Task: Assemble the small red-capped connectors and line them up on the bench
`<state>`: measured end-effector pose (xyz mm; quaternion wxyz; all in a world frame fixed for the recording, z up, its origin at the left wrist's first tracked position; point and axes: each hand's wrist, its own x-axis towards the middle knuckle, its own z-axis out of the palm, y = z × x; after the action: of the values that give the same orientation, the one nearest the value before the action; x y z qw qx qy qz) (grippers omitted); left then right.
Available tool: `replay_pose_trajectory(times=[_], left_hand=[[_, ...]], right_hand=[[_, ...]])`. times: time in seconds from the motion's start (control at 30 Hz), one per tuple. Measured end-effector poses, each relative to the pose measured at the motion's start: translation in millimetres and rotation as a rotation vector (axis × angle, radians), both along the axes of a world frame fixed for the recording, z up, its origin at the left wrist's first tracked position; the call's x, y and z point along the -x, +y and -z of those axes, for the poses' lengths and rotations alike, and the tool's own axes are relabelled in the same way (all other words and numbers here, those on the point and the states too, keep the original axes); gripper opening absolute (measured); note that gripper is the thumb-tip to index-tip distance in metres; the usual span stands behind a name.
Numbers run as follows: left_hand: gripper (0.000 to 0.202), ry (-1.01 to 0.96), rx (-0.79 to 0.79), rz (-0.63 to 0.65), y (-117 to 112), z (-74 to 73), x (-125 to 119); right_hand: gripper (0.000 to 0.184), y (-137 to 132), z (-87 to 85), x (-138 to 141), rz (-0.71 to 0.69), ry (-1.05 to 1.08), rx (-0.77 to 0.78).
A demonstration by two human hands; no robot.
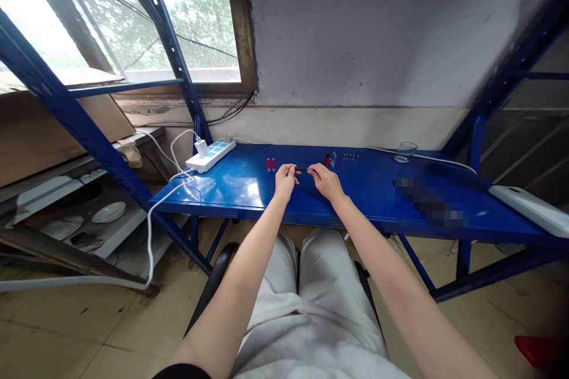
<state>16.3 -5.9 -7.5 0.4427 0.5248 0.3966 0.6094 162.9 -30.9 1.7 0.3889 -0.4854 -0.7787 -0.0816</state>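
A thin, short black rod [301,169] is held level between my two hands, just above the blue table [226,189]. My left hand [285,180] is closed around its left end. The fingertips of my right hand [325,180] pinch its right end, where a small pale tip shows; what that tip is I cannot make out. Left of my hands stand two small red tubes [271,164] with clear ends. Just behind my right hand are a red and black tube [328,160] and a clear piece [333,159]. Several tiny metallic parts [351,157] lie in a row farther right.
A white power strip [211,155] with a plugged-in cable is at the table's back left. Toward the back right stands a clear glass [405,153]. A blurred dark object [427,201] and a white device [531,208] lie at the right. Blue frame posts [171,41] rise at both sides.
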Motion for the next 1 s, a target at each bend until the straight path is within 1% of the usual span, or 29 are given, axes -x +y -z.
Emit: replay_pose_trajectory(times=[0.1,0.23,0.47,0.6,0.77,0.93,1.0], left_hand=[[0.013,0.007,-0.005,0.020,-0.2,0.9,0.0],[0.014,0.004,0.015,0.088,-0.1,1.8,0.0],[0.017,0.028,-0.021,0.079,0.4,2.6,-1.0],[0.014,0.014,-0.026,0.057,0.8,2.7,-1.1],[0.016,0.000,-0.019,0.033,0.6,2.3,-1.0],[0.019,-0.002,-0.016,0.023,1.7,2.3,-0.7],[0.020,-0.012,0.002,0.000,2.6,2.8,0.4]], right_hand=[[0.031,1.0,1.7,-1.3,0.005,0.017,0.036],[0.028,2.7,3.8,-2.9,0.018,0.043,0.100],[0.029,3.7,4.1,-0.8,0.022,0.044,0.164],[0.031,4.1,4.5,1.4,0.015,0.007,0.118],[0.033,4.1,4.5,2.1,0.017,-0.030,0.060],[0.035,2.6,2.9,2.2,0.049,-0.069,0.019],[0.035,1.7,2.0,1.1,0.065,-0.061,0.011]])
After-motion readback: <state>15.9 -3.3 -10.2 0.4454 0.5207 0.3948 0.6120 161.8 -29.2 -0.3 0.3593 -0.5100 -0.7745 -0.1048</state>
